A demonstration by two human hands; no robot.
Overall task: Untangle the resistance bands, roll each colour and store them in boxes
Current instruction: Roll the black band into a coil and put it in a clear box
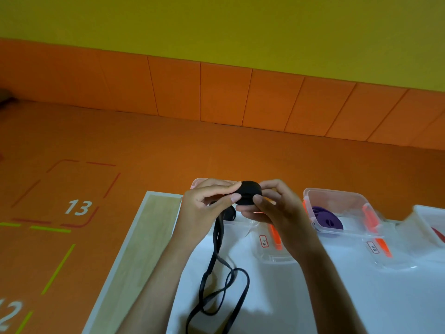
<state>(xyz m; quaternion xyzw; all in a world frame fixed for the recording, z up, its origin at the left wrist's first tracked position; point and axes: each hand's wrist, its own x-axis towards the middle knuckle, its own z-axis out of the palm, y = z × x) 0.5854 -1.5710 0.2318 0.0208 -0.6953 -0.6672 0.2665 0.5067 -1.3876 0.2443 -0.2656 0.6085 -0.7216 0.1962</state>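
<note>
Loose band (218, 237) on table (325, 297) before left box (243, 224); rolled band (322, 215) in middle box (342, 201).

Left hand (204, 208) and right hand (277, 213) pinch the black roll (248, 196) above the left box (245, 225), covering its mouth from the near side. Loose black loops (216, 285) trail from the roll down across the white cloth (337, 304), crossing the near-left approach beside the left forearm. A clear lid (277, 257) lies flat before the left box, a second lid (395, 261) before the purple-band box (342, 208). That box is uncovered from above. Third box (431, 220) cut off by the right edge. Bare cloth right of the right forearm; bare wooden strip (149, 237) along the table's left edge
</note>
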